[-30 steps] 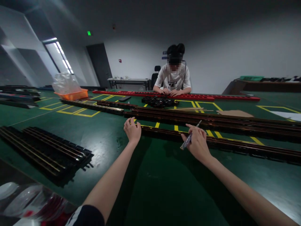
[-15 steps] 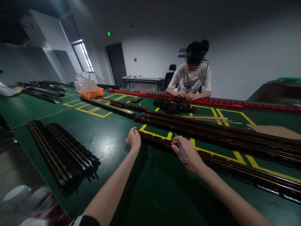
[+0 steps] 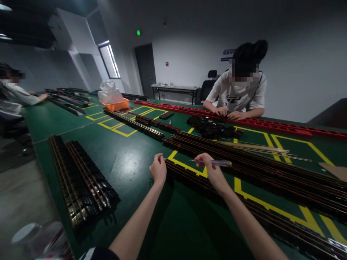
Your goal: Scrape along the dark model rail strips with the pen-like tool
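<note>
My left hand [image 3: 158,169] is closed at the near end of a long dark rail [image 3: 187,176] with copper-coloured lines along it. The fingertips are partly hidden behind the hand. My right hand [image 3: 210,169] grips a screwdriver [image 3: 223,163] by its clear, purplish handle. Its thin shaft points left toward my left hand, above the rail and apart from it. Behind both hands lies a bundle of similar long dark rails [image 3: 244,159], running off to the right.
Two groups of dark strips [image 3: 81,177] lie on the green table [image 3: 130,159] at left. Farther back are an orange basket [image 3: 116,104] with a plastic bag, a heap of black parts [image 3: 214,127], thin rods [image 3: 260,147] and a red rail [image 3: 284,128]. Co-workers sit opposite and far left.
My right hand has turned the screwdriver from pointing away to lying nearly level, tip to the left. My left hand stays at the rail's end. The whole view has shifted slightly left.
</note>
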The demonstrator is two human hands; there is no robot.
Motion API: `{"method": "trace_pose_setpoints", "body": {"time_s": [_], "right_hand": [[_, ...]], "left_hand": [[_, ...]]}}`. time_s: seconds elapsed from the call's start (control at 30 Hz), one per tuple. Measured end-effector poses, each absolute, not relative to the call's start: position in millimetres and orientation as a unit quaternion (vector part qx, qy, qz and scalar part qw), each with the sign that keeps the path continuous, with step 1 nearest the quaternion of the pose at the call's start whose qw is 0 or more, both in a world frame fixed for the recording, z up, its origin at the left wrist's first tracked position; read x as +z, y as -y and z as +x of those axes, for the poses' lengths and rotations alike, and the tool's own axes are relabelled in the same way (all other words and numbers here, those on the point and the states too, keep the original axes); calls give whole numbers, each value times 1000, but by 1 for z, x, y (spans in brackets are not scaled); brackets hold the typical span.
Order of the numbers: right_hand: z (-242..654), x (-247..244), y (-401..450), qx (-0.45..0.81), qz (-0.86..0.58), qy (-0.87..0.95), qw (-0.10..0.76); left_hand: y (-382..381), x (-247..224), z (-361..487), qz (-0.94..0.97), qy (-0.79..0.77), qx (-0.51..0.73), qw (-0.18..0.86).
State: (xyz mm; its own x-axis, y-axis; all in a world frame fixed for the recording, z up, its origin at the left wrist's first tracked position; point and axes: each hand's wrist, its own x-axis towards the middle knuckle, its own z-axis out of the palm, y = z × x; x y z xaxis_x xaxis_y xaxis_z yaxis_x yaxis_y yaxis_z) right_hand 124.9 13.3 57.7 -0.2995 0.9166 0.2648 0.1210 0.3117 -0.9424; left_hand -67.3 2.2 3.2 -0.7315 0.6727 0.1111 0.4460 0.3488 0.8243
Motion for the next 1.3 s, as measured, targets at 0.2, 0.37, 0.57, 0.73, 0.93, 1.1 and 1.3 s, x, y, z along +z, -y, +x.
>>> {"method": "trace_pose_setpoints", "body": {"time_s": [0.2,0.37,0.57,0.73,0.93,1.1,1.3], "right_hand": [[95,63,-29,496,-355,683,402],[77,60,-37,509,-370,679,380],[73,42,-37,570,-385,633,354],[76,42,-34,567,-391,635,349],[76,45,-34,561,-372,657,339],[77,45,-32,561,-371,661,332],[75,42,-34,577,-371,643,342]], "left_hand": [[-1,4,-67,356,-820,430,126],[-1,6,-66,345,-831,419,124],[-3,4,-67,333,-819,448,134],[-2,3,-67,333,-812,459,137],[-1,6,-66,334,-813,456,141],[0,8,-65,337,-810,457,144],[-1,6,-66,344,-808,459,137]]}}
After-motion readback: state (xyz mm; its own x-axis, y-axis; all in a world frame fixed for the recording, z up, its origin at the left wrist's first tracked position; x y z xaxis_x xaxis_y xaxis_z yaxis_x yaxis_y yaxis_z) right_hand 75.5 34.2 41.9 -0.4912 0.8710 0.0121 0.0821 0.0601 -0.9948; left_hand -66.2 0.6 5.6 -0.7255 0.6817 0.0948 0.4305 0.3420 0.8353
